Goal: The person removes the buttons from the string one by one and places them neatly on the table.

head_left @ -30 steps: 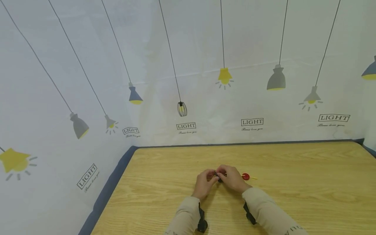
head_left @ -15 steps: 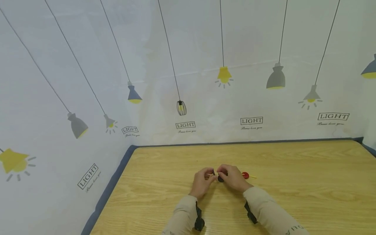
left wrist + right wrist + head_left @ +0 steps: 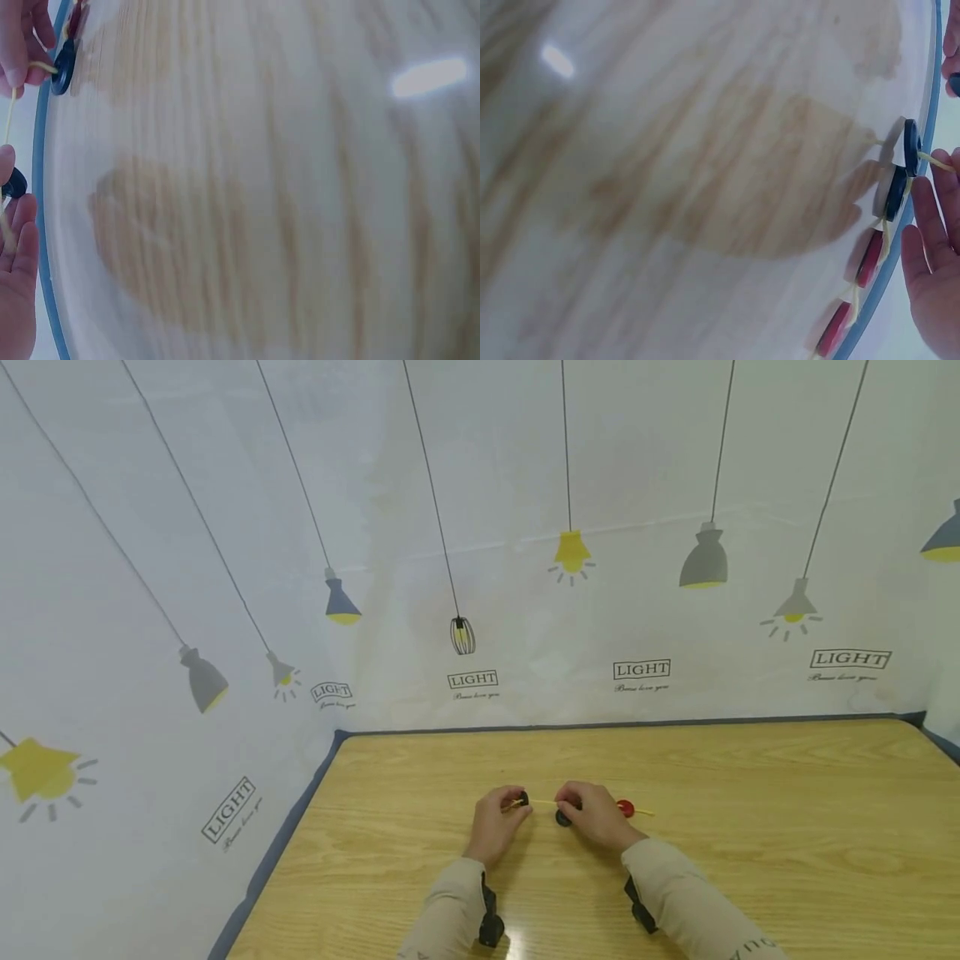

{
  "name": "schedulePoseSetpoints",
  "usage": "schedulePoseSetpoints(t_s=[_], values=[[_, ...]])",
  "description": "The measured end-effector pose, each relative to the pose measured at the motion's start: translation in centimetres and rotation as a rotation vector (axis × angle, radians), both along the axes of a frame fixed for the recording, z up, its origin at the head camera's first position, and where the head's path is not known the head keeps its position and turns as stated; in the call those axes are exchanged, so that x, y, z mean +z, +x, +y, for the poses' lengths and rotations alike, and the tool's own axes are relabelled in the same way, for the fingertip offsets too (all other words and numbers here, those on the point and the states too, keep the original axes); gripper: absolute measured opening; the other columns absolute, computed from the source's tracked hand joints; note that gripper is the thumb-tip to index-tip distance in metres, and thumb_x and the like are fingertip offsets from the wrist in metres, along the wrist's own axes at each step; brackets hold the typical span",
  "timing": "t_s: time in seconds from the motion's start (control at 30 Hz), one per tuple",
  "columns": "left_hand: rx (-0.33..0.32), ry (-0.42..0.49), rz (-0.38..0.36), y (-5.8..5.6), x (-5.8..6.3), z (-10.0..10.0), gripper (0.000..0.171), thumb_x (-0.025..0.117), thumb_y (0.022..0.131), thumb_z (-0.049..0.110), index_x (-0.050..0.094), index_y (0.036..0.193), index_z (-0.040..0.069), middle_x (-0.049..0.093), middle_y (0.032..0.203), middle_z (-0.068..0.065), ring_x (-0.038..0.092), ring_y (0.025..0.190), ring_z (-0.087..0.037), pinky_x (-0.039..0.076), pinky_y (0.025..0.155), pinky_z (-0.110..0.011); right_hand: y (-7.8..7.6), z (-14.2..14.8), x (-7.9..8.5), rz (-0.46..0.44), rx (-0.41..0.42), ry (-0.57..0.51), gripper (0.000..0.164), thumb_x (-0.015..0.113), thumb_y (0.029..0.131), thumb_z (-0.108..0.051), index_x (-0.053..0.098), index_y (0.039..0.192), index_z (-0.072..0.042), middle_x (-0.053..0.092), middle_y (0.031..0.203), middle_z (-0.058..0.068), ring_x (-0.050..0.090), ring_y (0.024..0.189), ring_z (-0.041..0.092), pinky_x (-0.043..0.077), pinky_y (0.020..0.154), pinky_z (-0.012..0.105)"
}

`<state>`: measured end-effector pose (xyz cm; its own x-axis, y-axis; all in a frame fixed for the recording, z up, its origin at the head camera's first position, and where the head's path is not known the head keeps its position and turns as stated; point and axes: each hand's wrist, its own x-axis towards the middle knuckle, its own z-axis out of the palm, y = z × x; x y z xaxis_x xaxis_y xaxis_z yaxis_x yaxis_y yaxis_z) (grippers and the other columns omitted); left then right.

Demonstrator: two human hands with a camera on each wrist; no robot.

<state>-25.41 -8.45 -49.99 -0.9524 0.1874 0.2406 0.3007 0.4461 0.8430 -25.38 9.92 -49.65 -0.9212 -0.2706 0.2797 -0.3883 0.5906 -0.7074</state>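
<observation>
Between its thumb and fingers, my left hand [image 3: 493,828] pinches a small black disc [image 3: 523,797] like a large button. A yellow string [image 3: 543,802] runs from that disc across to my right hand [image 3: 596,817], whose thumb and fingertips pinch it. Just under the right fingertips is another black disc [image 3: 563,817]. The right wrist view has two black discs, one upright [image 3: 912,146] and one beside it [image 3: 896,193], then a red disc [image 3: 870,259] and a second red disc [image 3: 834,328], all along the string. In the head view the right hand hides part of this row.
A wood-grain table [image 3: 420,777] lies under both hands. White cloth [image 3: 525,635] printed with lamps stands behind it and on the left, with a blue strip [image 3: 292,810] along the table's edge. Black wrist devices [image 3: 491,918] sit below the sleeves.
My left hand has drawn away to the left with its black disc, so a stretch of yellow string now shows between the hands. The right hand and red disc have hardly moved.
</observation>
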Motion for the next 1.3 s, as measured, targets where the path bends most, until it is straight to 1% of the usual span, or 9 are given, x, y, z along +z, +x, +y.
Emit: schedulePoseSetpoints(t_s=[0.13,0.37,0.6,0.8,0.87,1.0,1.1,1.17,1.3], values=[[-0.012,0.025,-0.017,-0.2,-0.2,-0.7,0.031,0.063,0.081,0.008,0.057,0.110,-0.004,0.058,0.104,-0.014,0.058,0.094,-0.024,0.047,0.076,-0.025,0.0,0.1,0.0,-0.005,0.010,0.006,0.007,0.059,0.085,-0.009,0.061,0.083,-0.003,0.060,0.077,-0.002,0.057,0.074,0.015,0.047,0.067,0.032],[-0.004,-0.022,0.006,0.1,0.2,-1.6,0.031,0.063,0.082,0.009,0.057,0.109,-0.005,0.058,0.102,-0.015,0.057,0.091,-0.026,0.048,0.075,-0.028,0.0,0.5,-0.3,0.012,0.020,0.003,0.005,0.058,0.085,-0.006,0.061,0.084,-0.002,0.061,0.078,0.000,0.057,0.074,0.016,0.047,0.066,0.032],[0.025,-0.060,0.017,0.0,0.3,-2.4,0.029,0.063,0.081,0.008,0.058,0.107,-0.006,0.059,0.099,-0.015,0.057,0.088,-0.026,0.048,0.074,-0.029,0.3,0.6,-0.2,0.027,0.026,0.006,0.006,0.059,0.084,-0.007,0.061,0.082,-0.002,0.061,0.077,0.000,0.057,0.073,0.015,0.047,0.065,0.030],[0.075,-0.072,0.010,-0.2,0.3,-3.1,0.029,0.064,0.080,0.005,0.058,0.106,-0.006,0.058,0.098,-0.015,0.055,0.088,-0.025,0.048,0.073,-0.030,0.3,0.6,-0.1,0.026,0.026,0.018,0.007,0.058,0.085,-0.007,0.061,0.082,-0.002,0.061,0.077,0.000,0.057,0.073,0.015,0.047,0.065,0.031],[0.101,-0.095,0.010,-0.3,0.2,-3.4,0.027,0.064,0.080,0.005,0.059,0.105,-0.005,0.057,0.098,-0.014,0.055,0.087,-0.024,0.047,0.073,-0.030,0.3,0.6,0.0,0.027,0.027,0.018,0.007,0.058,0.085,-0.007,0.060,0.082,-0.002,0.061,0.077,0.000,0.057,0.073,0.015,0.047,0.065,0.031],[0.134,-0.164,0.045,-0.3,0.1,-3.9,0.025,0.066,0.077,0.003,0.060,0.100,-0.004,0.057,0.094,-0.013,0.055,0.084,-0.024,0.047,0.072,-0.031,0.2,0.7,-0.1,0.032,0.031,0.021,0.009,0.057,0.086,-0.009,0.060,0.082,-0.002,0.061,0.077,-0.001,0.057,0.072,0.015,0.047,0.064,0.029],[0.129,-0.192,0.080,-0.2,0.0,-4.2,0.025,0.067,0.076,0.001,0.060,0.099,-0.005,0.057,0.092,-0.015,0.055,0.082,-0.025,0.046,0.071,-0.034,0.2,0.7,0.0,0.037,0.036,0.022,0.009,0.057,0.086,-0.009,0.061,0.082,-0.002,0.061,0.077,-0.001,0.057,0.072,0.014,0.047,0.064,0.029],[0.124,-0.199,0.084,-0.2,-0.1,-4.3,0.025,0.068,0.075,0.001,0.061,0.099,-0.005,0.056,0.092,-0.015,0.055,0.081,-0.025,0.046,0.071,-0.034,0.2,0.7,0.0,0.042,0.038,0.022,0.009,0.057,0.086,-0.009,0.061,0.082,-0.002,0.061,0.077,0.000,0.057,0.072,0.014,0.047,0.064,0.029],[0.121,-0.220,0.062,-0.4,-0.2,-4.3,0.025,0.069,0.074,0.000,0.061,0.098,-0.004,0.054,0.091,-0.014,0.054,0.081,-0.024,0.046,0.071,-0.033,0.1,0.7,-0.1,0.050,0.036,0.022,0.007,0.059,0.085,-0.008,0.061,0.082,-0.002,0.061,0.077,-0.001,0.057,0.071,0.014,0.047,0.064,0.029]])
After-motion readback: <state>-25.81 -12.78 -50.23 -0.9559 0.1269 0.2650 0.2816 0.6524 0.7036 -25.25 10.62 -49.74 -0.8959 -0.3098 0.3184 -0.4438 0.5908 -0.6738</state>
